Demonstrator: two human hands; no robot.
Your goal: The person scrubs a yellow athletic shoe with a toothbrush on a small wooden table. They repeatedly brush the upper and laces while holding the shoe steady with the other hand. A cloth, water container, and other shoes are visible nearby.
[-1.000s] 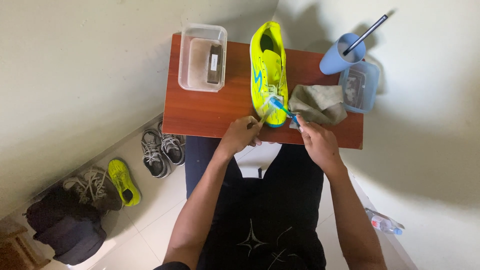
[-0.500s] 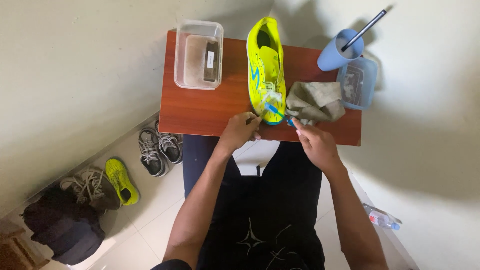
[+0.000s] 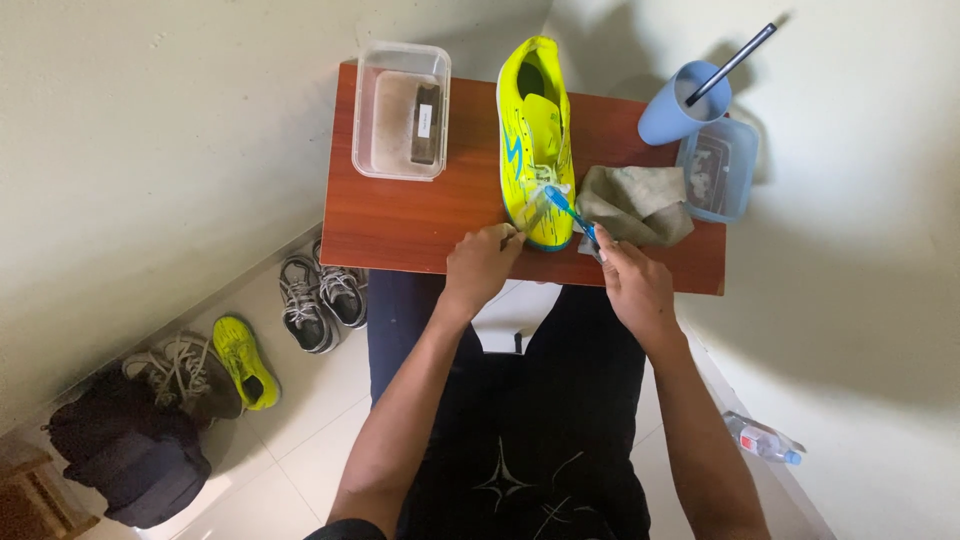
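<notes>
A neon yellow shoe [image 3: 535, 130] with blue marks lies lengthwise on a small red-brown wooden table [image 3: 420, 215], toe towards me. My left hand [image 3: 482, 265] pinches the shoe's toe at the table's near edge. My right hand [image 3: 632, 285] grips a blue toothbrush [image 3: 568, 208], whose head rests against the toe of the shoe. A crumpled grey-green cloth [image 3: 635, 203] lies just right of the shoe, beside my right hand.
A clear plastic tub [image 3: 400, 110] with a dark brush inside stands at the table's back left. A blue cup [image 3: 682, 102] with a straw and a blue lidded box [image 3: 718, 170] sit at the right. Shoes [image 3: 320, 290], a dark bag [image 3: 130, 450] and a plastic bottle [image 3: 762, 438] lie on the floor.
The view has shifted slightly. Both hands stay at the shoe's toe, with the toothbrush moving a little against it.
</notes>
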